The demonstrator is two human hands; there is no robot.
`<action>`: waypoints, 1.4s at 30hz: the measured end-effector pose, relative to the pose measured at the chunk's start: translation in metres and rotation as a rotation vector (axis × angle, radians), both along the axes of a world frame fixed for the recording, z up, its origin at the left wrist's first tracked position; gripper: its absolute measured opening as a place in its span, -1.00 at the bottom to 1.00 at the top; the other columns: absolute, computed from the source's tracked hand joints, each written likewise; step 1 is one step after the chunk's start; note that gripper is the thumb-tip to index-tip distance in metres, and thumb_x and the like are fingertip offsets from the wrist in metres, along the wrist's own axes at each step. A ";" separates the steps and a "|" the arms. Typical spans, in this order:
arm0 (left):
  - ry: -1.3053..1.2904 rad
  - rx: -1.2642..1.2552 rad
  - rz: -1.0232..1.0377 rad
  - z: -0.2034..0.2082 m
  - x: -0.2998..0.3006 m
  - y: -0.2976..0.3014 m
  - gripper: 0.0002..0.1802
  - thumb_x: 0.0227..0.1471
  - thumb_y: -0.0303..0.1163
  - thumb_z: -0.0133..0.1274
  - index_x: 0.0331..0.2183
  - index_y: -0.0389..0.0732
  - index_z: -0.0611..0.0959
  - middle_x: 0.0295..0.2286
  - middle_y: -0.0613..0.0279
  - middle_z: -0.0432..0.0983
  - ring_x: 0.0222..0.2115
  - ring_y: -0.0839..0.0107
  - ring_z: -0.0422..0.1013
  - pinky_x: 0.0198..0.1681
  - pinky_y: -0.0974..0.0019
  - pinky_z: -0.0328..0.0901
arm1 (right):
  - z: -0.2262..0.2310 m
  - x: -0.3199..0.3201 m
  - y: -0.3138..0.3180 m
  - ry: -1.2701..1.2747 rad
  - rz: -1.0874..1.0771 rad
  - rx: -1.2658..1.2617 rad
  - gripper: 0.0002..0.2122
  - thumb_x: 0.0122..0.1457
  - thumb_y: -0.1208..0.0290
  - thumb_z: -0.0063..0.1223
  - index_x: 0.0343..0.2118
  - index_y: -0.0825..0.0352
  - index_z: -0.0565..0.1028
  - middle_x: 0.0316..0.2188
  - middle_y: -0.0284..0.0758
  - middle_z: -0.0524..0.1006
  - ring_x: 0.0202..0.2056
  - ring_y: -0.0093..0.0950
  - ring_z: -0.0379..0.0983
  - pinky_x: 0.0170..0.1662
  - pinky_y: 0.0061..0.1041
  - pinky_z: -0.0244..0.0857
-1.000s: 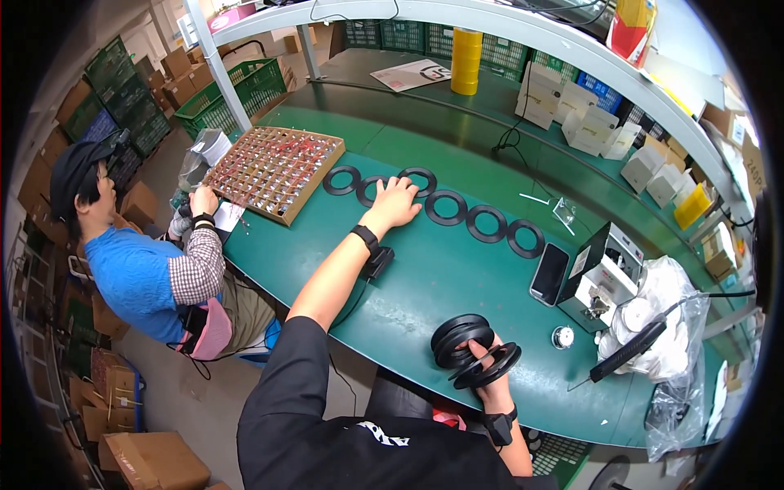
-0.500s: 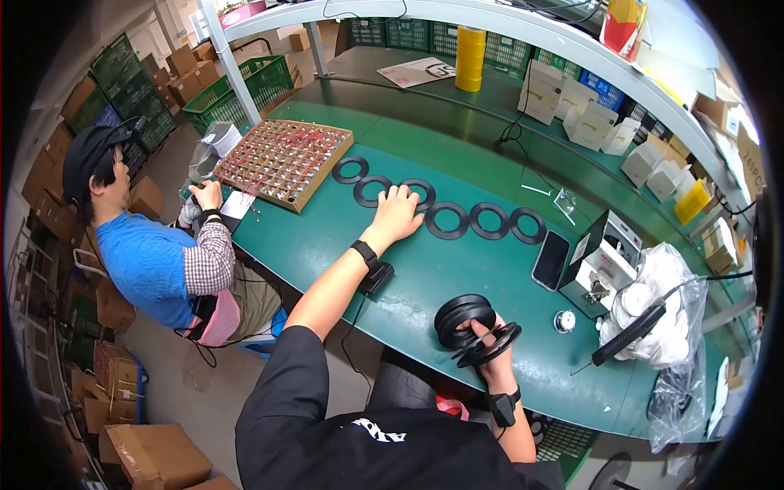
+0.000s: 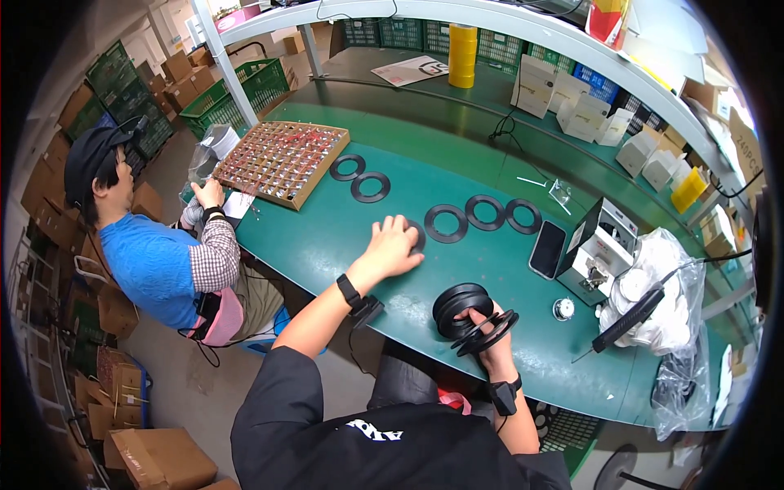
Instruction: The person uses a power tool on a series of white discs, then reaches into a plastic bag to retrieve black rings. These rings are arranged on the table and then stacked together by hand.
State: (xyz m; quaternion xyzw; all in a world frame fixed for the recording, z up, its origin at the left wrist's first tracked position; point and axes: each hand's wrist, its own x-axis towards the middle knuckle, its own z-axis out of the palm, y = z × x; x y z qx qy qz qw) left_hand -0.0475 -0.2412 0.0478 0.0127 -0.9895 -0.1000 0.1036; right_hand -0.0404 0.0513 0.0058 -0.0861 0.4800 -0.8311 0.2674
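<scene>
My left hand (image 3: 390, 248) lies over a flat black ring (image 3: 420, 237) on the green table, fingers spread and resting on it. Most of that ring is hidden beneath the palm and fingers. My right hand (image 3: 490, 333), close to the table's front edge, grips several black rings (image 3: 461, 309); part of the bunch stands as a thick stack, and the rest splays out by the fingers. Two flat black rings, one of them a black ring (image 3: 371, 187), lie farther left. Another three lie to the right, among them a black ring (image 3: 485, 212).
A divided box (image 3: 282, 159) of small parts stands at the left, where a co-worker (image 3: 155, 253) sits. Rightward are a phone (image 3: 547, 249), a small metal part (image 3: 563, 309), a grey-black device (image 3: 598, 249) and a plastic bag of white pieces (image 3: 653, 302). A shelf frame (image 3: 425, 10) spans the back.
My left hand has moved nearer to me, and the ring under it has slid along, out of the row. My right hand still grips its rings, almost in the same place.
</scene>
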 end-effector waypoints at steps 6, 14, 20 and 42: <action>0.075 -0.005 -0.142 -0.013 -0.017 0.034 -0.36 0.08 0.04 0.25 0.10 -0.07 0.57 0.15 -0.13 0.34 0.19 -0.12 0.24 0.22 -0.18 0.13 | -0.001 0.001 -0.002 0.027 0.015 0.030 -0.83 0.27 0.56 0.17 -0.14 0.51 0.49 -0.33 -0.18 0.65 -0.28 -0.34 0.65 -0.14 -0.40 0.55; -0.159 0.012 -0.120 -0.014 -0.077 0.005 -0.26 0.14 0.18 0.14 0.23 -0.01 0.50 0.23 -0.11 0.29 0.28 -0.12 0.17 0.30 -0.26 0.06 | -0.007 0.000 -0.002 0.056 -0.023 0.044 -0.87 0.27 0.58 0.16 -0.18 0.50 0.50 -0.34 -0.18 0.66 -0.29 -0.35 0.65 -0.15 -0.41 0.53; -0.182 0.096 -0.171 -0.019 -0.115 -0.023 -0.22 0.13 0.18 0.15 0.28 0.07 0.45 0.27 -0.13 0.22 0.30 -0.17 0.14 0.29 -0.38 0.04 | -0.009 -0.001 -0.005 0.059 -0.006 0.015 -0.85 0.24 0.56 0.19 -0.18 0.48 0.51 -0.35 -0.20 0.65 -0.29 -0.37 0.64 -0.16 -0.41 0.53; 0.027 0.053 -0.082 -0.016 -0.136 -0.039 -0.22 0.00 0.06 0.29 0.25 0.14 0.50 0.29 -0.14 0.20 0.27 -0.20 0.19 0.31 -0.26 0.14 | -0.008 0.000 -0.001 0.047 0.005 -0.010 -0.85 0.27 0.57 0.18 -0.18 0.50 0.48 -0.32 -0.13 0.67 -0.27 -0.33 0.66 -0.16 -0.39 0.54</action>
